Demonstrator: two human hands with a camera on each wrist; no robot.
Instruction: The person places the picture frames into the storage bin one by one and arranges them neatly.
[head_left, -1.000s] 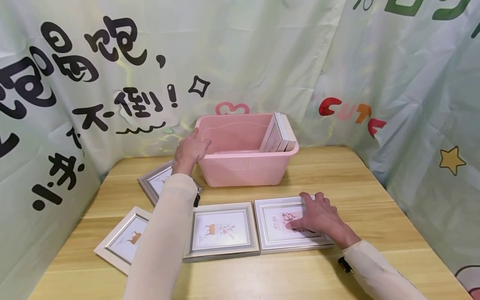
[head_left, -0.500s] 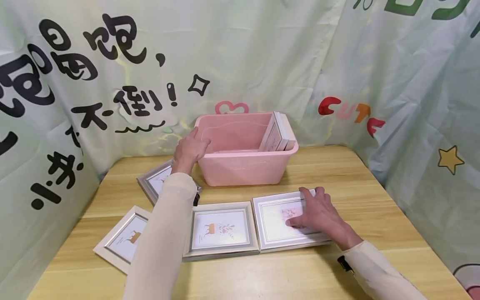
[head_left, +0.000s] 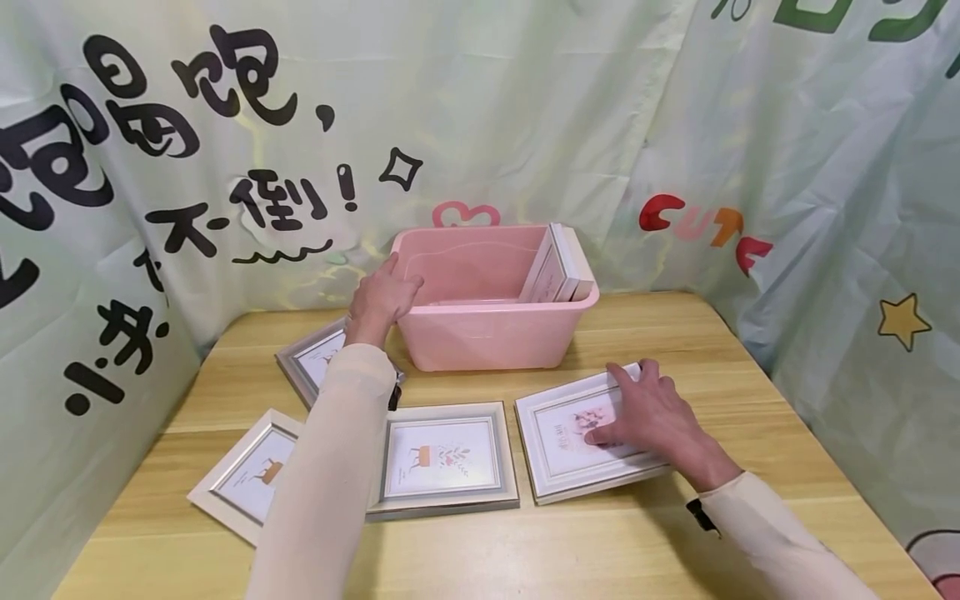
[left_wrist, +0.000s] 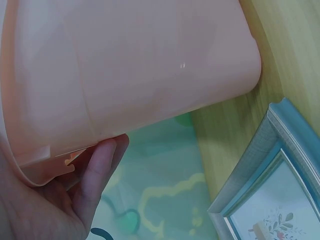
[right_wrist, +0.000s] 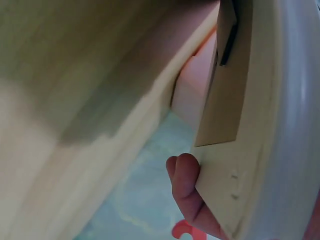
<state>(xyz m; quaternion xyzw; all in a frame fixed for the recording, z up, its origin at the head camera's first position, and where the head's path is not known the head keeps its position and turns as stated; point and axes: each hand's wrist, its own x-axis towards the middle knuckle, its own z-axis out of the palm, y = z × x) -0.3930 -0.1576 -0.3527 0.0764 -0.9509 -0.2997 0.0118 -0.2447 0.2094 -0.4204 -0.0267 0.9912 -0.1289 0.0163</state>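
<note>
My left hand (head_left: 382, 302) grips the left rim of a pink plastic bin (head_left: 487, 340); in the left wrist view its fingers (left_wrist: 97, 167) curl under the lip. White picture frames (head_left: 551, 265) stand on edge at the bin's right end. On the right, my right hand (head_left: 660, 423) holds a white picture frame (head_left: 551, 442) with pink flowers, thumb across the front. Its far right side is raised, the near left corner low. From below, the right wrist view shows fingers (right_wrist: 186, 177) hooked round the edge and the frame's tan backing (right_wrist: 225, 105).
A silver-edged picture frame (head_left: 444, 458) with an orange chair print lies flat mid-table. Left of it lie a cream frame (head_left: 243, 479), partly behind the left sleeve, and a grey frame (head_left: 303, 360) by the bin. A printed curtain (head_left: 525, 108) hangs behind the wooden table (head_left: 600, 550).
The right hand has lifted the far right side of the white picture frame and shifted it slightly right, opening a gap from the middle frame. The left hand stays on the bin.
</note>
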